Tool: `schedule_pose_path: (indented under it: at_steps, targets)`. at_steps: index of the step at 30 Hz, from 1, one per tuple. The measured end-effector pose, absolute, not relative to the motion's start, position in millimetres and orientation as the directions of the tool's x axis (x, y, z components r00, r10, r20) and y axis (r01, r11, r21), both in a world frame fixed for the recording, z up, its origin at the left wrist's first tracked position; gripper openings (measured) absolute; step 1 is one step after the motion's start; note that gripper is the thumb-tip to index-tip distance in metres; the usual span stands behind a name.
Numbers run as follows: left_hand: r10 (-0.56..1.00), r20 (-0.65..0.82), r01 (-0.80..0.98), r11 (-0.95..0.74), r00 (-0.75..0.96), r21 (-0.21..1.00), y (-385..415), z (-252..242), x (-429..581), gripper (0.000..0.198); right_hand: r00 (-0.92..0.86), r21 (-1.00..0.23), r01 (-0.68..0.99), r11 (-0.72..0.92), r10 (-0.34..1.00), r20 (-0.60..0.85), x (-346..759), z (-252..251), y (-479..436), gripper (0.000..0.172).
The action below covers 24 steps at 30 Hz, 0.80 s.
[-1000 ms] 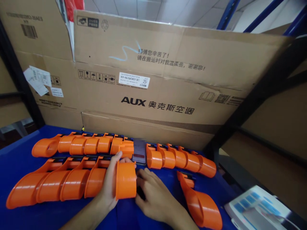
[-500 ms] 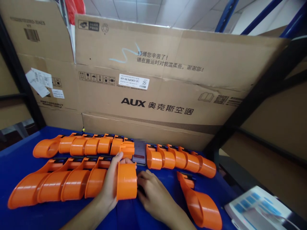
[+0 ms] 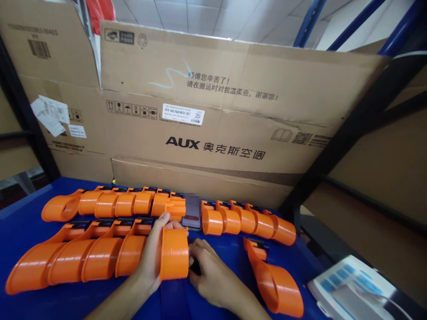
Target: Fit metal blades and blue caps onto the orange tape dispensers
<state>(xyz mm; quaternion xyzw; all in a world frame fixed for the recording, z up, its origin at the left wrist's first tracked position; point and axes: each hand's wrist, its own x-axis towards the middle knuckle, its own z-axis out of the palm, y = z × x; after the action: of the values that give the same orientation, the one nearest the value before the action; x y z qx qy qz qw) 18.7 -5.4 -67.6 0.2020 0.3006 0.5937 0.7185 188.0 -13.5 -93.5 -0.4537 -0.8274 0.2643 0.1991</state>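
Note:
In my left hand [image 3: 154, 253] is an orange plastic cup-shaped part [image 3: 175, 254], its round end facing right and its ridged orange end sticking up above my thumb. Just to the right of this part, my right hand [image 3: 208, 266] is closed with its fingers curled. Something small and dark shows by its fingertips, too hidden to name. Similar orange parts with black pieces at their upper ends stand about: a row [image 3: 100, 260] left of my left hand, and a single one [image 3: 282, 289] right of my right hand.
A back row of orange parts [image 3: 125, 204] runs along the left, another [image 3: 247, 221] along the right, with a phone [image 3: 192, 213] between them. A cardboard sheet [image 3: 213, 93] rises behind the blue table [image 3: 230, 251]. A white device with blue keys [image 3: 347, 284] stands at the right.
The whole view has shifted slightly, with things appearing a little further left. Both hands keep nearly the same pose, and the orange part stays in my left hand.

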Motion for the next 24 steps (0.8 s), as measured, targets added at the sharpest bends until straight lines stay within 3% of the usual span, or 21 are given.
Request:
schedule_pose_path:
  at_steps: [12, 18, 24]
  targets:
    - [0.981, -0.136, -0.718, 0.196, 0.142, 0.668, -5, -67, 21, 0.040, -0.454, -0.594, 0.680, 0.429, 0.883, 0.119, 190, -81, -7, 0.024]
    - [0.983, -0.118, -0.685, 0.183, 0.141, 0.706, -5, -67, 24, 0.043, -0.400, -0.625, 0.602, 0.497, 0.865, 0.302, 193, -77, -5, 0.024]
    - [0.981, -0.152, -0.583, 0.193, 0.119, 0.789, -5, -67, 24, 0.045, -0.162, -0.741, 0.503, 0.445, 0.891, 0.425, 197, -74, -6, 0.012]
